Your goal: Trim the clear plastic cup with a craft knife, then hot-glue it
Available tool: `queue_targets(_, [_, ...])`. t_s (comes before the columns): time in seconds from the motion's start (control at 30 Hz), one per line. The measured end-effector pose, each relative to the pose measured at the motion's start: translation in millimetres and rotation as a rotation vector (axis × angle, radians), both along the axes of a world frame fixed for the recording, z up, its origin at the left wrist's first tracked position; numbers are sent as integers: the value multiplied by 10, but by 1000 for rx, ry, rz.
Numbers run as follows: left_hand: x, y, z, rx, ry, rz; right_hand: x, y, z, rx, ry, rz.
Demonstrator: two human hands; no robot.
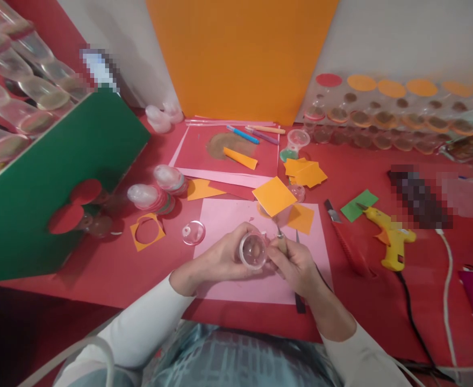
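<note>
Over the pink sheet point(220, 215), my left hand point(224, 252) is closed around a small clear plastic cup point(253, 251), its round mouth facing up toward me. My right hand point(301, 266) grips a thin metal-tipped tool with a wooden handle point(281, 244); its exact kind is hard to make out. The right fingers touch or nearly touch the cup's right side. Just beyond them lies an orange paper square point(274, 196). To the left of my left hand sits a clear round lid point(193, 233), and beside it an orange square with a round hole cut out point(137, 246).
A yellow glue gun point(395, 236) and a red utility knife point(351, 250) lie on the right. Several orange squares point(307, 172) and stacked clear cups point(145, 196) stand around the sheet. A green board point(67, 172) leans at left; rows of plastic bottles point(384, 118) line the back right.
</note>
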State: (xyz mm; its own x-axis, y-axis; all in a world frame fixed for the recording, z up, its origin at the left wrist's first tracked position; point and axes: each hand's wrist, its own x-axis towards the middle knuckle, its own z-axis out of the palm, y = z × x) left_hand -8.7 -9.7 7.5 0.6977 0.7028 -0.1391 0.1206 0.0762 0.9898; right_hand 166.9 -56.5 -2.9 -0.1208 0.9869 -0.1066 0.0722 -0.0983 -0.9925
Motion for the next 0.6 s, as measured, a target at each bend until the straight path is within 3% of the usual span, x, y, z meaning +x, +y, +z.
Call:
queue_targets(0.27, [7,22,-27,250,129,65,-23,24,8,200,-300,-51])
queue_targets(0.4, [11,16,-13,179,117,36,-25,14,8,168,-203,-35])
queue_targets(0.6, [-7,19,15,-20,-42,-28,-15,2,7,-15,42,23])
